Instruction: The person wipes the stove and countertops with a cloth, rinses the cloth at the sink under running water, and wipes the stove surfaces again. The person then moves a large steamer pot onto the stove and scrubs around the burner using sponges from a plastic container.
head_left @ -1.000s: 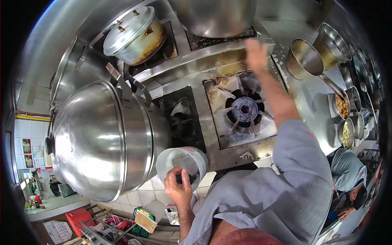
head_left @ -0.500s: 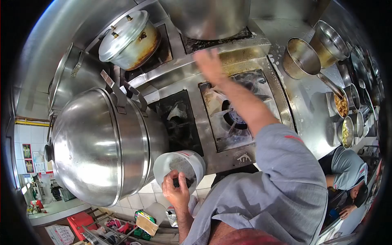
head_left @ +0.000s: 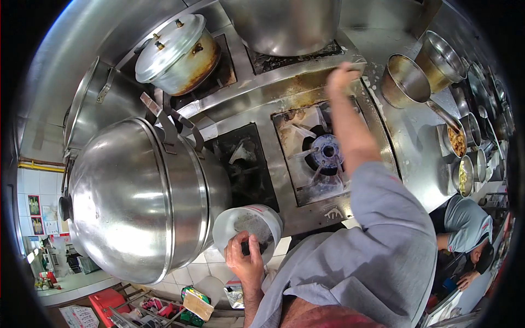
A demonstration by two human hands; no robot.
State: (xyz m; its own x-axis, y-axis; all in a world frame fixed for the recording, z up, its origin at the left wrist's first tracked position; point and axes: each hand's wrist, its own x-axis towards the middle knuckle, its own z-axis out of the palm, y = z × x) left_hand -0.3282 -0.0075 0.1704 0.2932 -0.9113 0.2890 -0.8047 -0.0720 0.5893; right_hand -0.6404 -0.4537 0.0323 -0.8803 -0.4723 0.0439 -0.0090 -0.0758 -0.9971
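Observation:
My left hand is closed on the near rim of a whitish plastic bucket, with dark grey contents partly hidden behind the fingers. The bucket is tilted in front of the stove. My right arm reaches across the lit or bluish gas burner. At its end my right hand, slightly smeared, is by the raised rear ledge. Its fingers look apart, with nothing visible in them; whether they touch the metal is unclear.
A big domed steel pot stands on the left. Behind are a lidded pot and a large stockpot. Saucepans and bowls of food line the right counter. Another person works at lower right.
My right hand has swept right along the rear ledge, uncovering more of the burner. My left hand and the bucket have shifted slightly right in view.

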